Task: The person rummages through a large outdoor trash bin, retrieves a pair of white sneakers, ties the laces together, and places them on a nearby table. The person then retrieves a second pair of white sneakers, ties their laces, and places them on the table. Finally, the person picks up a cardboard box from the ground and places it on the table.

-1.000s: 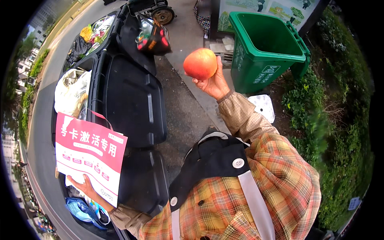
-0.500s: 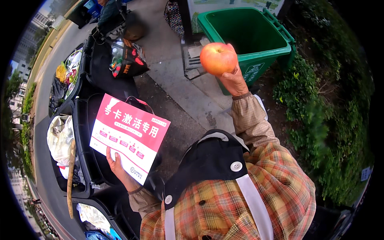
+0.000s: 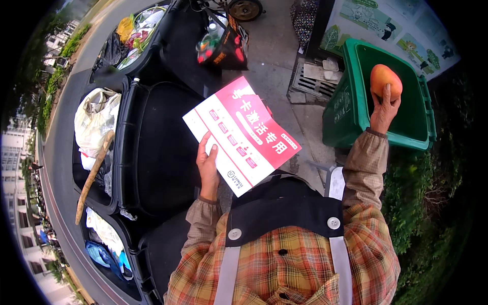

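My left hand (image 3: 207,162) grips a pink-and-white printed cardboard sheet (image 3: 245,134) by its near left edge, with the printed side up. A red-orange apple (image 3: 385,76) is held in my right hand (image 3: 385,111), the fingers closed round its near side. Hand and apple show against the opening of a green wheeled bin (image 3: 338,109) at the right, whose lid hangs open. How high the apple is above the rim, I cannot tell.
At the left stand several black bins with bagged waste (image 3: 96,122), one with a wooden stick (image 3: 94,178) leaning out. A black bag of bottles (image 3: 231,48) lies beyond. Behind the green bin is a notice board (image 3: 371,23); bushes (image 3: 432,223) line the right.
The view has swung to the right. The apple in my right hand has come from the bin's near left side to over its opening. My left hand still holds the sheet, turned somewhat.
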Motion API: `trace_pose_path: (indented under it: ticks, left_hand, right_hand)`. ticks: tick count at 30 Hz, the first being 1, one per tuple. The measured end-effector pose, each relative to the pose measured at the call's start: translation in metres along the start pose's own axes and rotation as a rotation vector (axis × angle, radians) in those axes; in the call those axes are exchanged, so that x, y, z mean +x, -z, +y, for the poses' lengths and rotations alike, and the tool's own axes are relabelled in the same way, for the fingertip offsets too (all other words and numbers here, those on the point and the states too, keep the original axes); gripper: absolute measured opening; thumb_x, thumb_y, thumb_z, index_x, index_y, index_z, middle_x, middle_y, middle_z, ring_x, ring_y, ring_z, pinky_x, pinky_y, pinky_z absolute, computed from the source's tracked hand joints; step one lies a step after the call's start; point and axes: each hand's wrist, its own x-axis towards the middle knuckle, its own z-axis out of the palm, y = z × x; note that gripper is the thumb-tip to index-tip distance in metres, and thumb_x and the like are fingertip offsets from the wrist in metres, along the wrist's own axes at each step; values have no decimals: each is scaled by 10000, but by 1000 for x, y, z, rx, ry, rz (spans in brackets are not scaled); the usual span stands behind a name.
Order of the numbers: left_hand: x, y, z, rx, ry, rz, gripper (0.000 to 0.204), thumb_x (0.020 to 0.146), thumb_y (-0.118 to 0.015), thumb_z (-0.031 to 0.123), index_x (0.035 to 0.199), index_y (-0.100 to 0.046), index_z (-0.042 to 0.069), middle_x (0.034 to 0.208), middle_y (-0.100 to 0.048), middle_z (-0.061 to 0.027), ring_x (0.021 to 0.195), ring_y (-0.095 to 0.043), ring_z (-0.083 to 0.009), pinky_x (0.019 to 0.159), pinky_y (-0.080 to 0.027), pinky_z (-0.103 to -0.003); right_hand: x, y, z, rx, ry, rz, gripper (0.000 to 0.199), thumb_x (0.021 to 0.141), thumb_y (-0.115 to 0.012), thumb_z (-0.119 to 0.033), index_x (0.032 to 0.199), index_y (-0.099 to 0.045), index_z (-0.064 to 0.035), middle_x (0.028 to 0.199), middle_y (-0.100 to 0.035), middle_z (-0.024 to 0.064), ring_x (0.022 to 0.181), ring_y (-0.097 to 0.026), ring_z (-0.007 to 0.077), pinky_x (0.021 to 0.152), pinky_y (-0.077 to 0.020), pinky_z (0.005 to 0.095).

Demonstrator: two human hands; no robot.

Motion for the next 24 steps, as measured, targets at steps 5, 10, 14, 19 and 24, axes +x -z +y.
trace_pose_path:
  ticks: [5, 10, 14, 19, 24]
  left_hand:
    - [80, -18, -1, -2, -19, -30, 365, 892, -502, 92, 1252, -453, 56, 1142, -557, -88, 1007, -543, -121, 842, -440, -260]
    - [167, -47, -6, -29, -88, -120, 349, 892, -514, 103, 1234, -471, 47, 1130, -556, -74, 993, -528, -101, 829, -427, -234]
    - [228, -69, 9, -29, 26, -314, 392, 900, -492, 119, 1281, -414, 68, 1177, -521, -92, 1041, -511, -122, 853, -432, -254]
    - [262, -78, 25, -493, 354, -388, 746, 848, -499, 66, 1419, -27, 152, 1374, -295, -163, 1148, -474, -231, 917, -431, -311]
    - [297, -83, -4, -453, 636, -368, 693, 769, -588, 18, 1361, -230, 40, 1257, -453, -173, 1102, -515, -270, 902, -444, -376]
  right_hand:
    - [96, 62, 16, -1498, 483, 97, 908, 665, -757, -414, 1285, -335, 98, 1288, -408, 230, 1154, -445, 280, 954, -363, 340]
    - [2, -83, 78, -637, -455, -592, 746, 776, -680, -364, 1312, -347, 33, 1318, -395, 185, 1189, -420, 250, 972, -330, 323]
    - [-9, -175, 132, -426, -805, -892, 862, 778, -636, -464, 1352, -229, 34, 1295, -414, 198, 1203, -408, 235, 972, -321, 370]
    - [-8, -235, 178, -93, -1190, -607, 338, 857, -592, -272, 1022, -553, 21, 847, -647, 113, 641, -644, 146, 585, -561, 262]
    - [24, -240, 232, 28, -1196, -476, 344, 879, -557, -265, 1053, -541, 31, 851, -648, 108, 670, -650, 141, 598, -563, 269]
